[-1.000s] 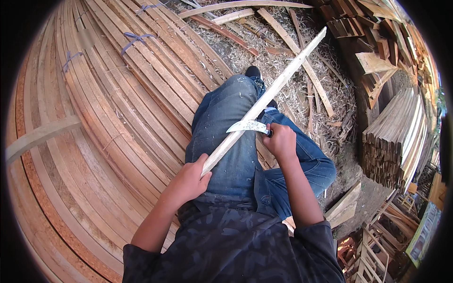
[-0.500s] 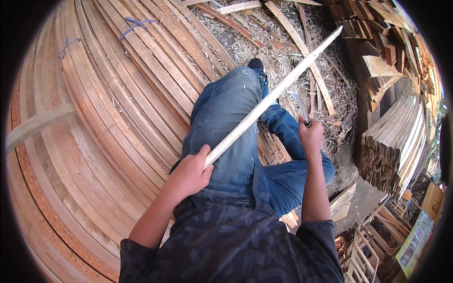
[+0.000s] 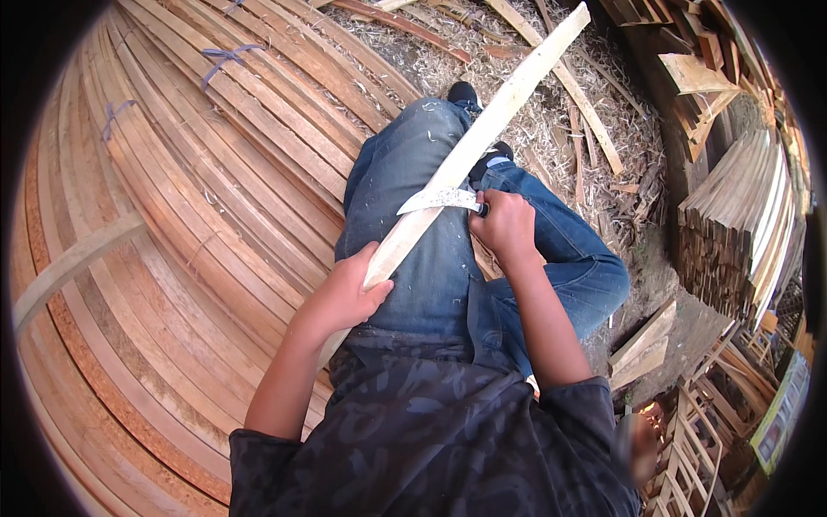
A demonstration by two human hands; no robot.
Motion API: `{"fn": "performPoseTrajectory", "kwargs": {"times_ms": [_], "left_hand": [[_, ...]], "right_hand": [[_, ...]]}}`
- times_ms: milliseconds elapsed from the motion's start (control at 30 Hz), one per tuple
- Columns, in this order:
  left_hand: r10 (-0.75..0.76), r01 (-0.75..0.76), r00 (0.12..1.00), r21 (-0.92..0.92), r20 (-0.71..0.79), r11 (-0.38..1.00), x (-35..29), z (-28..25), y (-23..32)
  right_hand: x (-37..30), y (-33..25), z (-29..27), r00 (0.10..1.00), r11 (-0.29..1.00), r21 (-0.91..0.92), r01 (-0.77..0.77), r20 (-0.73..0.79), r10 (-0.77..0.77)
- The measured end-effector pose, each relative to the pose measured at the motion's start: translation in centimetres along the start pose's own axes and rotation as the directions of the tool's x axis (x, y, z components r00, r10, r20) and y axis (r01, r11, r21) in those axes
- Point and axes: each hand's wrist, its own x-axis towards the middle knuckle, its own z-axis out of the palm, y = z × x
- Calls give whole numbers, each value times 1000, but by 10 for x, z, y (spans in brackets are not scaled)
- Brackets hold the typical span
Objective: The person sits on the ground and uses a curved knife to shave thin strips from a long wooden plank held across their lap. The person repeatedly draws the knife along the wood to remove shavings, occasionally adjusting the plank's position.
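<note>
A long pale strip of wood (image 3: 500,112) slants across my lap, its far end up at the top right over the shavings. My left hand (image 3: 346,293) is closed round its near part, and the strip's tail comes out below that hand beside my waist. In my right hand (image 3: 506,226) is the dark handle of a knife with a curved blade (image 3: 441,201). The blade lies across the strip, over my thigh, its tip pointing left. Whether its edge bites into the wood cannot be seen.
Long planks (image 3: 164,241) fill the left side, some tied with purple strips (image 3: 228,60). Wood shavings (image 3: 551,142) and loose slats (image 3: 590,121) cover the ground ahead. At the right stands a stack of thin slats (image 3: 736,224). Scrap boards (image 3: 642,345) lie near my right knee.
My right hand has moved left with the knife, from beside the strip to lay the blade across it. The strip has turned, showing a broader face, and its far end has shifted up and left.
</note>
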Motion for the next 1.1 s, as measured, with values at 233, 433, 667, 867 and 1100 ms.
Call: {"fn": "performPoseTrajectory", "kwargs": {"times_ms": [233,433,667,867,1100], "left_hand": [[107,-102,992,72,-68,992,-2,7,-6],[14,10,988,151,-157,988,-11,13,14],[41,65,967,399,-252,915,-11,34,21],[129,78,939,564,-318,822,-14,49,26],[119,83,933,524,-339,848,-13,50,27]], "right_hand": [[43,72,-3,895,908,70,-413,-150,419],[9,122,-22,895,896,163,-414,-107,433],[-50,19,-17,996,986,153,-67,61,58],[-37,7,-19,999,998,55,40,-16,-39],[-12,22,-14,992,991,-110,70,-95,-81]]}}
